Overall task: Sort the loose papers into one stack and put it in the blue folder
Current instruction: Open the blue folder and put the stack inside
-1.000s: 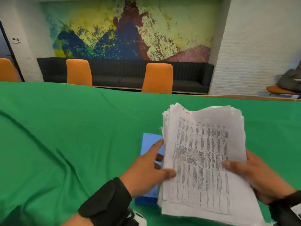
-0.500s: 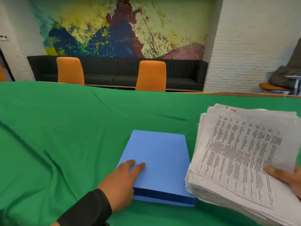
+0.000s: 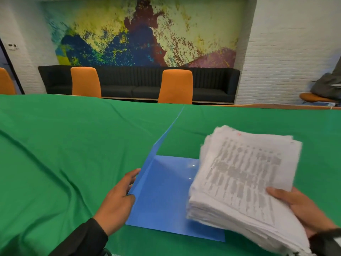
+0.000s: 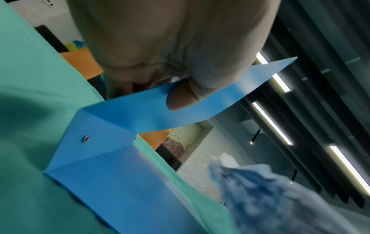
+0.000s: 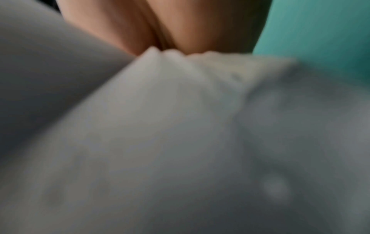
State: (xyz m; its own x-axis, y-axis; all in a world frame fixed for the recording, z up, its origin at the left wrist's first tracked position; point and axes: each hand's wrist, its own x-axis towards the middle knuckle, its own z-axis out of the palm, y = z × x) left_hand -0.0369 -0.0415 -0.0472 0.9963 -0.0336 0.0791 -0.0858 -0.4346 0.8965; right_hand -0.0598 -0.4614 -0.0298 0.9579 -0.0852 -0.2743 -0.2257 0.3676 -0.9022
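The blue folder (image 3: 166, 196) lies open on the green cloth, its front cover (image 3: 162, 143) raised nearly upright. My left hand (image 3: 120, 198) pinches the cover's near edge between thumb and fingers; the left wrist view shows the thumb (image 4: 180, 98) on the blue cover (image 4: 140, 114). A thick stack of printed papers (image 3: 243, 182) hangs tilted over the folder's right side, held from below and at its right edge by my right hand (image 3: 299, 206). The right wrist view is filled with blurred white paper (image 5: 180, 126).
The green-covered table (image 3: 64, 154) spreads wide to the left and behind the folder. Orange chairs (image 3: 176, 86) and a black sofa (image 3: 140, 85) stand beyond the far edge. A person's sleeve and an orange seat (image 3: 317, 97) show at far right.
The left hand let go of the stack, came down on the closed folder and has lifted its cover open. The right hand alone carries the stack, now over the folder's right side.
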